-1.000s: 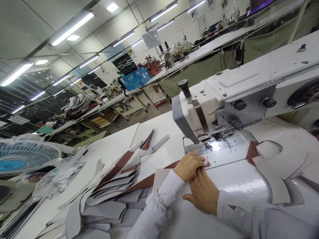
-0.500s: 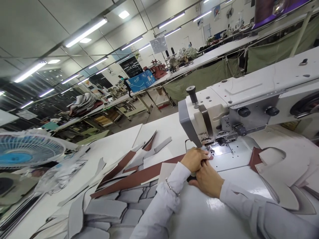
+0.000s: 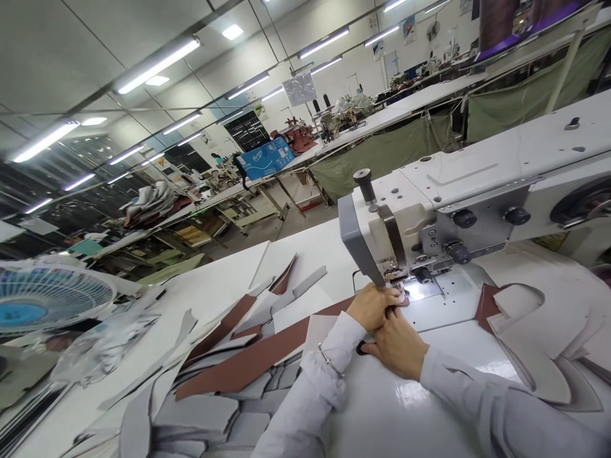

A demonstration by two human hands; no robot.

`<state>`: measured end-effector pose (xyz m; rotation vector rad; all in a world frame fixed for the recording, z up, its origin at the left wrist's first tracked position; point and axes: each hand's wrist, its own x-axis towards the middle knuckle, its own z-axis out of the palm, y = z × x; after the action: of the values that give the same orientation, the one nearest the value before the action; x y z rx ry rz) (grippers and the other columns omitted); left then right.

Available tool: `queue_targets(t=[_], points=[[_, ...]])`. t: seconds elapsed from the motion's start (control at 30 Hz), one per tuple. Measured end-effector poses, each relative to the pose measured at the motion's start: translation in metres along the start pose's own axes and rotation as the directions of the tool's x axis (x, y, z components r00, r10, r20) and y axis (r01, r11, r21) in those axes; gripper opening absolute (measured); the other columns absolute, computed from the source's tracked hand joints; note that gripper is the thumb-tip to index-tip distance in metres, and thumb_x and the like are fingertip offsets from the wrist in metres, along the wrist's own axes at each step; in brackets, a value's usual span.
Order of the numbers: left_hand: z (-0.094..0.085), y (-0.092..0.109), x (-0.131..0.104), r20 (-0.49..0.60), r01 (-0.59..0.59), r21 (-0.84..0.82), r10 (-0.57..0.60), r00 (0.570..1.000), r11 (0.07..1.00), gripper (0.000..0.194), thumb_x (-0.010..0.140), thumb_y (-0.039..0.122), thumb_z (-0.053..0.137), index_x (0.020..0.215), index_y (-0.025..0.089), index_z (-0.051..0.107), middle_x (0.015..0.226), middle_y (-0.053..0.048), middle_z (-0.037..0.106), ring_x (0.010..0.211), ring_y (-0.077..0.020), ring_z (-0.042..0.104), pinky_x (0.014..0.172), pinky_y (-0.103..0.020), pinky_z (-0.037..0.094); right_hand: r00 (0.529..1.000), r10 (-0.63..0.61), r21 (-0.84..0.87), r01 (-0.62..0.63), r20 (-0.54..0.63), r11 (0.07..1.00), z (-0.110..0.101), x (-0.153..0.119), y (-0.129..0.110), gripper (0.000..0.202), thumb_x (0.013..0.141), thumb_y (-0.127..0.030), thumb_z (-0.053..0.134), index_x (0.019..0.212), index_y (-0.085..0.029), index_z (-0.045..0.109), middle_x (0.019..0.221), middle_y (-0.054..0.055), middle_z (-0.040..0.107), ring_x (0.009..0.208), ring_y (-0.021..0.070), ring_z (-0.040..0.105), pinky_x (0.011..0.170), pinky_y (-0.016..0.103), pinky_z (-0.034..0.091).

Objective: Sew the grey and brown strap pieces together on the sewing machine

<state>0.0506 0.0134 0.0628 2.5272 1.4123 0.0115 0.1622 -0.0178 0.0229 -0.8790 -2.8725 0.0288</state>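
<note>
A long strip of brown leather-like material [image 3: 258, 355] runs from the cut pieces up to the needle area of a white sewing machine [image 3: 396, 235]. My left hand [image 3: 373, 306] presses the strip's near end, its fingertips close beside the lit presser foot [image 3: 400, 291]. Just below it is my right hand [image 3: 398, 345], with bent fingers together at the strip's edge, touching the left fingers. A black rounded thing [image 3: 361, 348] peeks out beside the right thumb; whether that hand holds it I cannot tell. Both palms are hidden.
Grey and brown cut pieces [image 3: 195, 416] are heaped on the left of the white table. More pale pieces [image 3: 539, 343] lie right of the needle. A fan [image 3: 52, 296] and a clear plastic bag [image 3: 102, 343] are at far left. Thread cones [image 3: 499, 25] stand upper right.
The view has shifted slightly. The strip's far left end has swung a little downward, toward me. Both hands stay by the presser foot in nearly the same pose.
</note>
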Motion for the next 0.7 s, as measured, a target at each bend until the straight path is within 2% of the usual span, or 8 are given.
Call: queue_targets(t=[0.2,0.43,0.7], points=[[0.0031,0.0005,-0.0011,0.019,0.052,-0.007,-0.052,0.998,0.999,0.036,0.075,0.007,0.05,0.104,0.023,0.062,0.115,0.001,0.059,0.106,-0.0151,0.052,0.095,-0.027,0.039,1.0,0.006,0.023,-0.006,0.003,1.0,0.0003,-0.0002,-0.0011,0.059,0.087,-0.053,0.039,0.094,-0.003,0.069,0.092,0.025,0.062,0.101,0.0392,0.047,0.087,0.053,0.026],[0.0049,-0.0006,0.0006,-0.013,0.084,0.029,-0.084,0.996,0.996,0.04,0.075,0.006,0.049,0.108,0.026,0.062,0.114,0.002,0.06,0.111,-0.0179,0.049,0.1,-0.032,0.036,0.999,0.022,0.04,-0.02,-0.042,0.999,0.0059,0.0015,-0.0004,0.059,0.088,-0.053,0.038,0.095,-0.003,0.068,0.094,0.026,0.062,0.101,0.0367,0.048,0.089,0.055,0.024],[0.006,0.0023,0.0004,0.02,0.073,0.022,-0.073,0.997,0.997,0.033,0.076,0.009,0.051,0.103,0.022,0.062,0.111,-0.002,0.061,0.107,-0.018,0.052,0.095,-0.031,0.04,1.0,0.017,0.016,-0.017,-0.003,1.0,0.0015,-0.0001,-0.0046,0.06,0.089,-0.051,0.034,0.096,-0.002,0.068,0.092,0.026,0.062,0.101,0.0381,0.048,0.089,0.057,0.024]])
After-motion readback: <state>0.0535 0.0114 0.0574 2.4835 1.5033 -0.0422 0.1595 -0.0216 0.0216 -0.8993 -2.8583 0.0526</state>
